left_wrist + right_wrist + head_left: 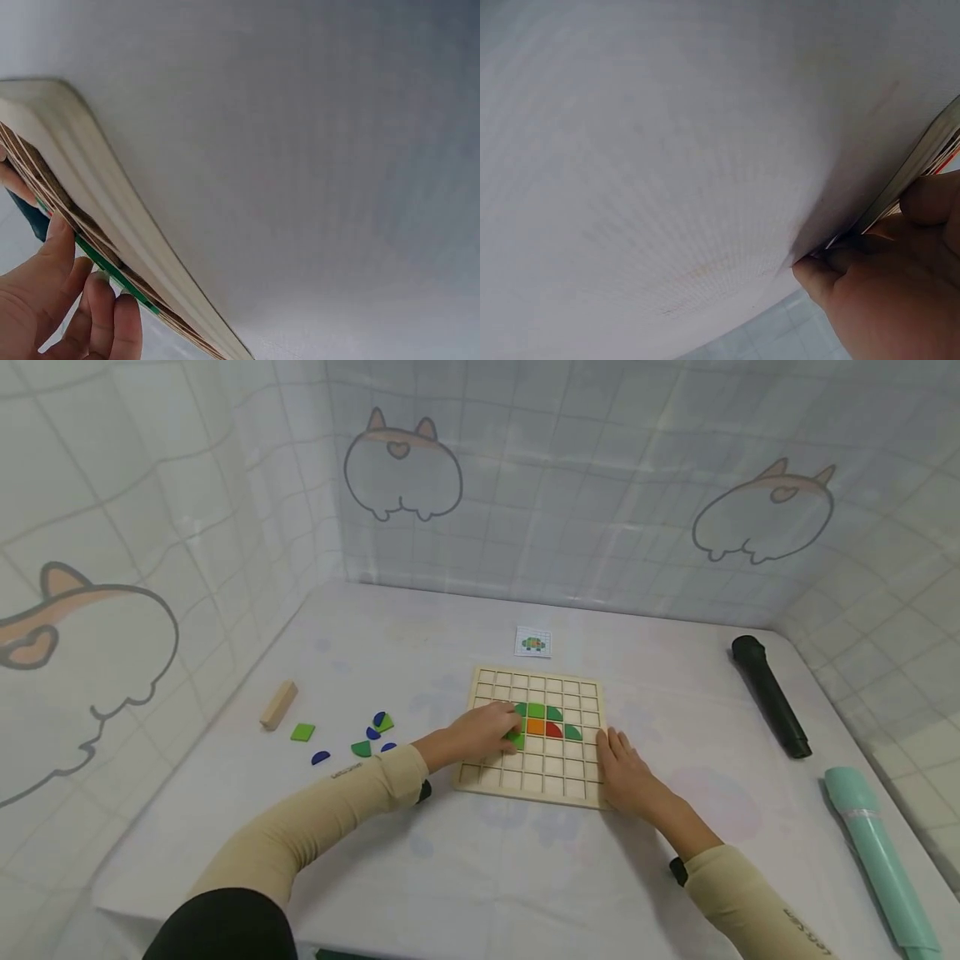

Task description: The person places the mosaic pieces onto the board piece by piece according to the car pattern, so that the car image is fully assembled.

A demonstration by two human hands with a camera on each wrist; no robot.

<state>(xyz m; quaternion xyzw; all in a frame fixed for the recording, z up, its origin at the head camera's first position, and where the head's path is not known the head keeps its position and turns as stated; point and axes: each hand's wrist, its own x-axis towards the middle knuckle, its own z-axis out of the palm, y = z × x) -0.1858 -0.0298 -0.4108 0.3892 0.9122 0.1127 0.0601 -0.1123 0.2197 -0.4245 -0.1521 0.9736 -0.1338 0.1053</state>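
Note:
A square wooden grid board (pixel 512 780) lies on the table with coloured tiles in its cells. My left hand (pixel 486 731) reaches over its left half, thumb and fingertips pinching a light green tile (pixel 517 741). In the left wrist view those fingers (pixel 127 322) meet a green strip (pixel 112 270) at the board's surface. An orange tile (pixel 536 727), a red tile (pixel 553 729) and several green pieces (pixel 554 713) sit beside them. My right hand (pixel 628 778) rests along the board's right edge, fingers fairly straight. In the right wrist view that hand (pixel 900 292) touches the board's side.
Behind the board lies a small picture card (pixel 533 642). To the left are a wooden block (pixel 279 705), a green square (pixel 303 732) and several blue and green pieces (pixel 362 748). A black microphone-shaped object (pixel 771 696) and a mint-green cylinder (pixel 883 856) lie at the right.

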